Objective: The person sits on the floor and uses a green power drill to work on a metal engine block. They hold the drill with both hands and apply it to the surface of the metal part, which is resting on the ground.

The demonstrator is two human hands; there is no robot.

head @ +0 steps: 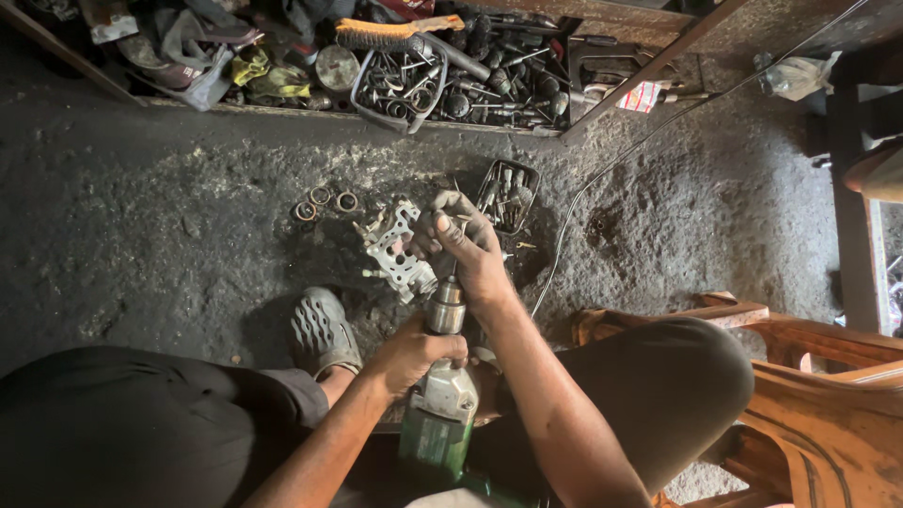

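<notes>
A green and grey electric drill (437, 414) stands upright between my legs, its metal chuck (446, 310) pointing away from me. My left hand (409, 353) is wrapped around the drill's neck just below the chuck. Above the chuck, my right hand (466, 245) is closed on a thin bit or tool at its tip; most of that piece is hidden by my fingers. A pale cast metal engine part (395, 249) with holes and studs lies on the dirty floor, touching the left side of my right hand.
Three metal rings (324, 202) lie left of the part, a small black tray of bits (508, 196) right of it. Behind is a wooden shelf with a wire basket (400, 85), a brush (381, 33) and several tools. A wooden seat (809, 376) is at right, my sandalled foot (323, 331) at left.
</notes>
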